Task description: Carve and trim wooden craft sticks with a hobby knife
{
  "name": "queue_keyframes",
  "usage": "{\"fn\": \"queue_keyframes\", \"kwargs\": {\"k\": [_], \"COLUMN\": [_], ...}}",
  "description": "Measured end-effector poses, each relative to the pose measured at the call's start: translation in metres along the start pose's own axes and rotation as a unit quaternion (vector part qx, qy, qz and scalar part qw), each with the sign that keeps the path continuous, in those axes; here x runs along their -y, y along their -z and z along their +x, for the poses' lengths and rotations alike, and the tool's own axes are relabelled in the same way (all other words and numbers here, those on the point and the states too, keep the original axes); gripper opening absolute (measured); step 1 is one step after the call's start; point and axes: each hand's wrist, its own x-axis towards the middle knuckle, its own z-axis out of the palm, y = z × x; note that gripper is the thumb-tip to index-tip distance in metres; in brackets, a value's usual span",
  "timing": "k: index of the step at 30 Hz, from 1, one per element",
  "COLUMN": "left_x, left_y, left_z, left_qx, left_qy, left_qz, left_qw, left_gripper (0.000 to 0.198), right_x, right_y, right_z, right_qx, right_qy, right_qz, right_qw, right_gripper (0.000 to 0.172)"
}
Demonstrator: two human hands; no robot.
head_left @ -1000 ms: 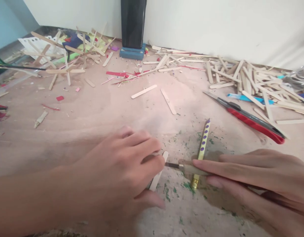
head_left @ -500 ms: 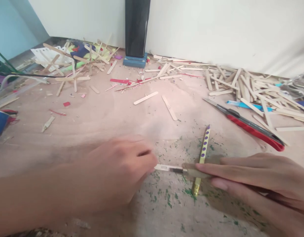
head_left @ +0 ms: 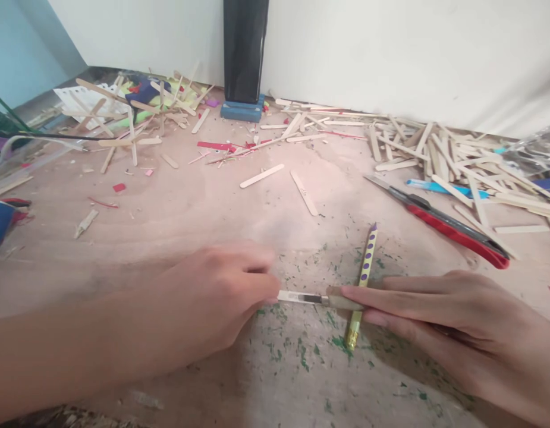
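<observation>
A slim piece, white with a dark section [head_left: 307,298], lies level between my two hands, low in the view. My left hand [head_left: 230,291] is closed on its white left end; the fingertips are slightly blurred. On its right, a greyish-brown tube-like part [head_left: 341,301] is pinched between the thumb and fingers of my right hand [head_left: 453,321]. This part crosses over a pale yellow pencil with purple dots [head_left: 366,261], which lies on the table with its purple tip pointing away. Green flakes are scattered around the pencil.
A red and black utility knife [head_left: 453,229] lies at the right, blade toward the middle. Behind it is a heap of wooden craft sticks [head_left: 435,148] with a blue pen-like item [head_left: 429,186]. A black post [head_left: 244,53] stands at the back. More sticks and scraps lie back left.
My right hand and the tube-like part have moved slightly left and away from me. The whole view has shifted a little. Both hands keep their hold.
</observation>
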Motion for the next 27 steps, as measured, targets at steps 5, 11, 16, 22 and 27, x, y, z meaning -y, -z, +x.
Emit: {"fn": "queue_keyframes", "kwargs": {"k": [5,11,16,22,27], "left_x": [0.0014,-0.0009,-0.0010,0.0007,-0.0020], "left_y": [-0.0017,0.0007,0.0014,-0.0009,0.0016], "left_z": [-0.0013,0.0027,0.0033,0.0021,0.0036], "left_qx": [0.003,0.006,0.010,0.010,0.013], "left_qy": [0.000,-0.005,-0.007,0.000,0.002], "left_qz": [-0.002,-0.008,-0.027,-0.035,-0.043], "left_qw": [1.000,1.000,1.000,0.999,0.999], "left_gripper": [0.034,0.039,0.039,0.037,0.041], "right_x": [-0.0009,-0.0048,-0.0020,-0.0011,-0.0045], "right_y": [-0.0025,-0.0014,-0.0030,-0.0064,-0.0047], "right_z": [0.0046,0.0084,0.0102,0.0084,0.0057], "right_qx": [-0.032,-0.010,-0.011,-0.004,0.001], "right_qy": [-0.004,-0.006,-0.002,0.001,0.001], "right_qz": [0.011,0.028,0.023,0.005,-0.005], "right_qw": [0.999,1.000,1.000,1.000,1.000], "right_gripper": [0.041,0.047,0.043,0.039,0.040]}}
